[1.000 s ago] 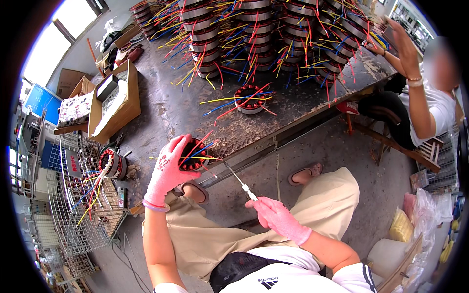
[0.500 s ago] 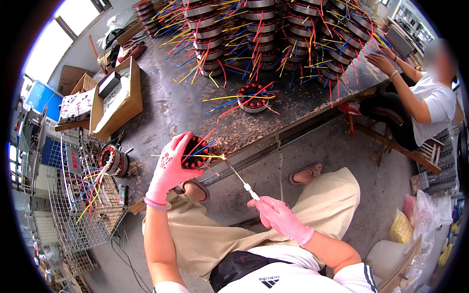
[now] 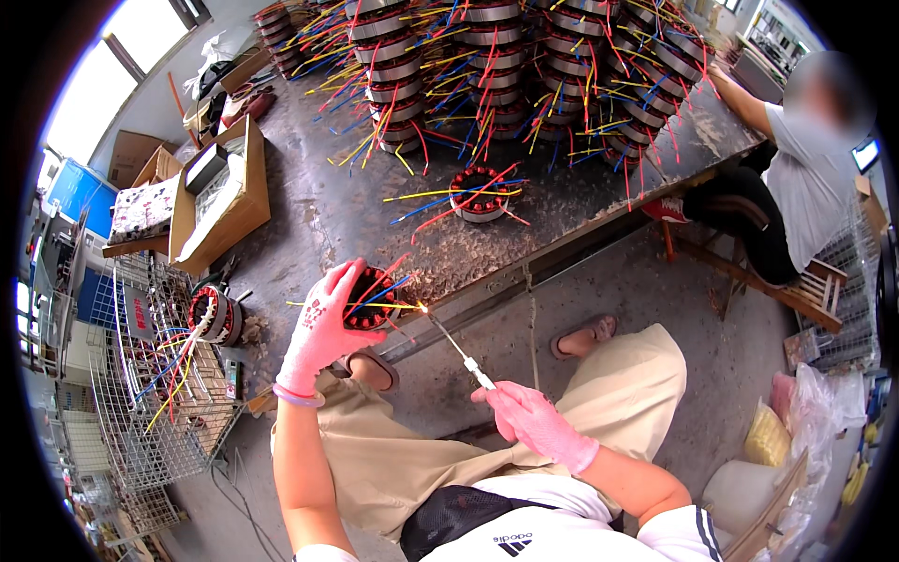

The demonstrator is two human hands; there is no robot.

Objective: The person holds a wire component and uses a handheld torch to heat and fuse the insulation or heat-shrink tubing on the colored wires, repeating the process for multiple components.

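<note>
My left hand (image 3: 318,328), in a pink glove, grips a motor stator (image 3: 368,318) with red windings at the table's front edge. Red, blue and yellow lead wires stick out from it. In my right hand (image 3: 538,421), also pink-gloved, is a pen-like tool with a white handle (image 3: 476,368) and a long thin metal shaft. A small orange glow shows at the tool's tip, touching or very close to the end of a yellow wire (image 3: 393,305). Beyond my hands another stator (image 3: 479,201) lies on the table with its wires spread.
Tall stacks of stators (image 3: 393,70) with many wires stand at the back. To the left are an open cardboard box (image 3: 245,206), a stator with white leads (image 3: 215,314) and a wire rack (image 3: 154,412). A co-worker (image 3: 810,178) sits at the right, reaching toward the stacks.
My hands, the stator and the tool stay nearly in place; the tip's glow is now more orange. The co-worker has leaned back and stretched an arm to the stacks.
</note>
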